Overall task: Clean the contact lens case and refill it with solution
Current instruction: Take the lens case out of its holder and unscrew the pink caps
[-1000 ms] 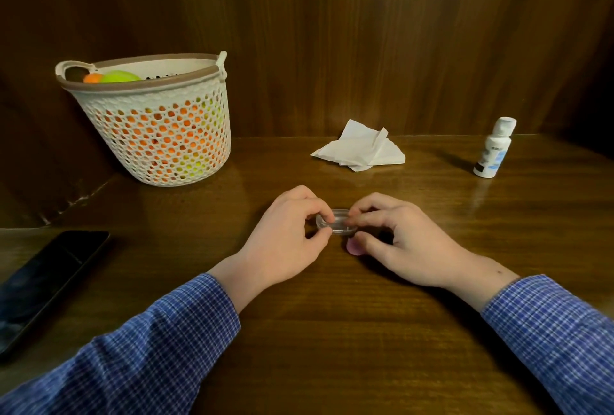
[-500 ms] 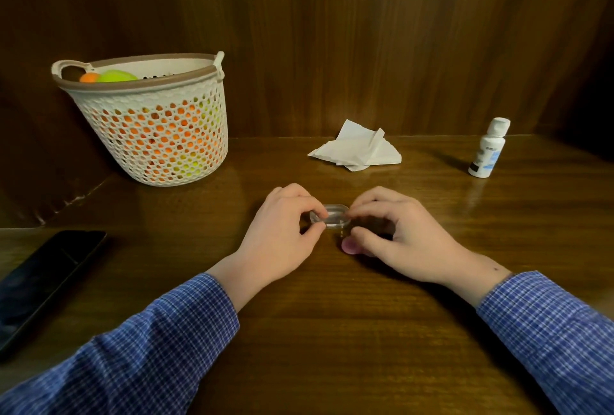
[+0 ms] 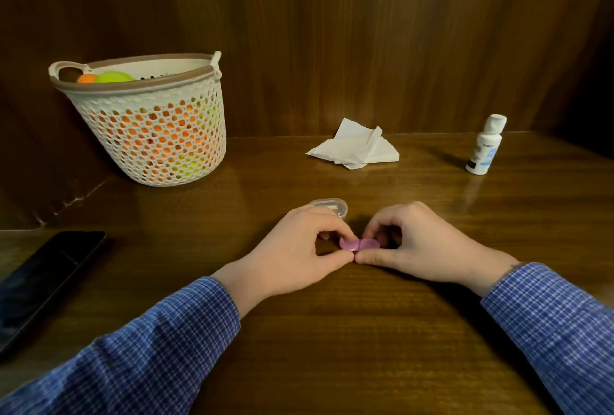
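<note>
Since 1 s ago both hands dropped the clear lid (image 3: 329, 207), now lying behind left hand (image 3: 299, 248). L + right hand (image 3: 412, 245) each pinch the pink lens case (image 3: 359, 244), low over table (image 3: 332, 331). Prob light, stiff, slick; grip by rims. Tissue (image 3: 354, 149), solution bottle (image 3: 485, 145) well apart; open room in front.

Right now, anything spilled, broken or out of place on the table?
No spill or damage shows. The tissue lies crumpled, the solution bottle stands capped, and the clear lid sits behind the left hand. Both hands pinch the pink lens case.
</note>
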A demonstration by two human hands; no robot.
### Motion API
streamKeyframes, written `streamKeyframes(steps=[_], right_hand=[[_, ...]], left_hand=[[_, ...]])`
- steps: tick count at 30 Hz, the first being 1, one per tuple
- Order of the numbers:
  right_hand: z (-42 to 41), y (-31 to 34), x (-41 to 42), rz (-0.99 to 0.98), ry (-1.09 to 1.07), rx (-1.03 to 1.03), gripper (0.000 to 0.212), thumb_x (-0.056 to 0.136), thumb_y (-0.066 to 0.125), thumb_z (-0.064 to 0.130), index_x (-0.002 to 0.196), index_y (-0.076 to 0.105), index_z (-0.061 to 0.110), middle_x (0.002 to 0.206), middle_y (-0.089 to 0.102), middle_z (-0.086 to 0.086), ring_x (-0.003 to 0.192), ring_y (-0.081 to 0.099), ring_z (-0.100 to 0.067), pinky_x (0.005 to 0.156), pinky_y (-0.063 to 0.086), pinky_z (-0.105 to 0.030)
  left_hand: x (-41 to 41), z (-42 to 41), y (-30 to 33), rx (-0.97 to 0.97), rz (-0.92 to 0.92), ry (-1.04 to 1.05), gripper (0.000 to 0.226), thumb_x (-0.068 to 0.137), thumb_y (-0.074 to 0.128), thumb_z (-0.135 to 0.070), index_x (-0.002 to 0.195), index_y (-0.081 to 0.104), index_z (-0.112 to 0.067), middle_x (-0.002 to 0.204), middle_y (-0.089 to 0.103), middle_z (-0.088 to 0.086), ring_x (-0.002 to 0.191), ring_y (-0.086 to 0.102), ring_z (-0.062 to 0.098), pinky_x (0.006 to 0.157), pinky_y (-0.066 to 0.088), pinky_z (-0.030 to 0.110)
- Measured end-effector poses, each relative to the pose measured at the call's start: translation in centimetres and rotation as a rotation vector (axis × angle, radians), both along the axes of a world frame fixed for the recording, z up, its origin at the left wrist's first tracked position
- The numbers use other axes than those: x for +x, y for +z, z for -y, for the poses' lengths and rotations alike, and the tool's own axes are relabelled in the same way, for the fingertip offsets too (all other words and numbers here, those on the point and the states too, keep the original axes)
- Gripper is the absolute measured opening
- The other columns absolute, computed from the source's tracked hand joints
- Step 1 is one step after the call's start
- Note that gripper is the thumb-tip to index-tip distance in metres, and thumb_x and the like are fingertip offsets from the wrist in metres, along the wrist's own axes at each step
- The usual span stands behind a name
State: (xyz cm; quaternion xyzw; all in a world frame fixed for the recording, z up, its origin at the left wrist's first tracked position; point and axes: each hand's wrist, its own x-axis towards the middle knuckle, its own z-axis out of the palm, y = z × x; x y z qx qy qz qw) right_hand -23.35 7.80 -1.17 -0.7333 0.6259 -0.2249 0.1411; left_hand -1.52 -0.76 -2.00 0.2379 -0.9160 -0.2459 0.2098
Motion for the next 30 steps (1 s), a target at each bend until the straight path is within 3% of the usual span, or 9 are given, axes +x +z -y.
streamKeyframes(steps=[6, 8, 10, 13, 25, 30], right_hand=[[-0.1, -0.6, 0.9, 0.045, 0.014, -0.026, 0.029, 0.078, 0.072, 0.065, 0.086, 0.073, 0.037, 0.086, 0.067, 0.031, 0.073, 0.064, 0.000, 0.058, 0.049, -0.015], [-0.2, -0.6, 1.2, 0.050, 0.018, -0.039, 0.026, 0.080, 0.073, 0.061, 0.086, 0.073, 0.035, 0.081, 0.069, 0.025, 0.074, 0.064, 0.001, 0.058, 0.048, -0.014], [-0.3, -0.5, 1.4, 0.038, 0.037, -0.041, 0.024, 0.082, 0.073, 0.058, 0.088, 0.073, 0.035, 0.073, 0.068, 0.016, 0.074, 0.065, 0.000, 0.059, 0.048, -0.014], [-0.3, -0.3, 1.3, 0.033, 0.063, -0.021, 0.021, 0.085, 0.074, 0.053, 0.091, 0.073, 0.033, 0.076, 0.070, 0.013, 0.075, 0.064, -0.002, 0.060, 0.049, -0.016], [0.3, 0.3, 1.0, 0.073, 0.132, 0.026, 0.016, 0.088, 0.079, 0.042, 0.089, 0.075, 0.027, 0.078, 0.071, 0.011, 0.071, 0.063, -0.005, 0.060, 0.047, -0.017], [0.0, -0.2, 1.1, 0.091, 0.077, 0.001, 0.019, 0.086, 0.078, 0.048, 0.090, 0.075, 0.030, 0.078, 0.072, 0.012, 0.072, 0.066, -0.004, 0.060, 0.051, -0.018]], left_hand=[[0.0, 0.0, 0.5, 0.045, -0.002, 0.011, 0.013, 0.091, 0.076, -0.033, 0.103, 0.079, -0.035, 0.103, 0.074, -0.023, 0.107, 0.061, -0.006, 0.107, 0.047, 0.040], [0.0, 0.1, 0.6, 0.058, -0.010, 0.005, 0.012, 0.090, 0.077, -0.031, 0.101, 0.081, -0.033, 0.101, 0.075, -0.022, 0.105, 0.064, -0.008, 0.110, 0.047, 0.044], [0.0, 0.1, 0.8, 0.066, -0.016, -0.003, 0.012, 0.089, 0.079, -0.029, 0.100, 0.082, -0.031, 0.101, 0.076, -0.021, 0.103, 0.065, -0.009, 0.110, 0.048, 0.043], [0.0, 0.1, 0.8, 0.067, -0.014, -0.013, 0.012, 0.089, 0.079, -0.028, 0.099, 0.083, -0.030, 0.102, 0.077, -0.021, 0.102, 0.065, -0.011, 0.112, 0.047, 0.045], [0.2, -0.1, 0.8, 0.057, -0.025, -0.014, 0.014, 0.086, 0.081, -0.027, 0.099, 0.083, -0.032, 0.100, 0.075, -0.024, 0.102, 0.065, -0.014, 0.111, 0.049, 0.040], [0.2, -0.3, 0.7, 0.044, -0.028, 0.001, 0.012, 0.086, 0.081, -0.027, 0.097, 0.082, -0.033, 0.097, 0.074, -0.025, 0.101, 0.065, -0.012, 0.102, 0.051, 0.024]])
